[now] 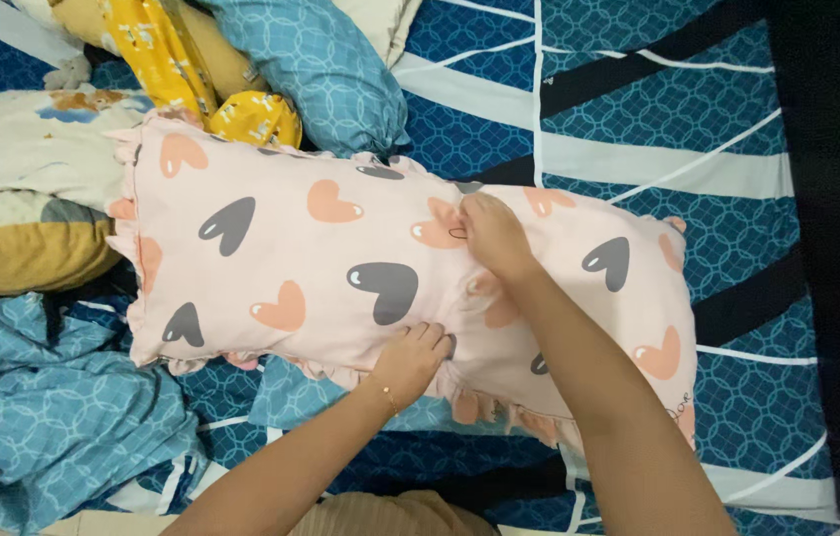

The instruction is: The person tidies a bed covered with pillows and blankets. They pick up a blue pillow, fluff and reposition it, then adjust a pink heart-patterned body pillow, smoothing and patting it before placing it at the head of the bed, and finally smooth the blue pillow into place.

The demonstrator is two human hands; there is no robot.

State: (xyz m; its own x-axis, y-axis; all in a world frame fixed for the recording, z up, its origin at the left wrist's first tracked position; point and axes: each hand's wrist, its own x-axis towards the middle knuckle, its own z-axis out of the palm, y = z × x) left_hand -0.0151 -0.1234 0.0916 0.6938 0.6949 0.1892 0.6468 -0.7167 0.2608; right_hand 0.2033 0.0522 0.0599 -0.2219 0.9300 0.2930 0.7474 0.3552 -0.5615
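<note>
A long pink pillow (281, 258) with grey and orange hearts and a frilled edge lies across the bed. My left hand (412, 359) pinches the fabric at its near edge, fingers curled into the cloth. My right hand (491, 234) rests on top of the pillow near its middle, fingers bent and pressing or gripping the cover. A thin bracelet sits on my left wrist.
The bed sheet (638, 119) is dark blue with white and black stripes. A blue patterned pillow (311, 69) and yellow cloth (192, 69) lie at the top left. A crumpled blue blanket (53, 397) fills the lower left, beside a cream and mustard cushion (23, 199).
</note>
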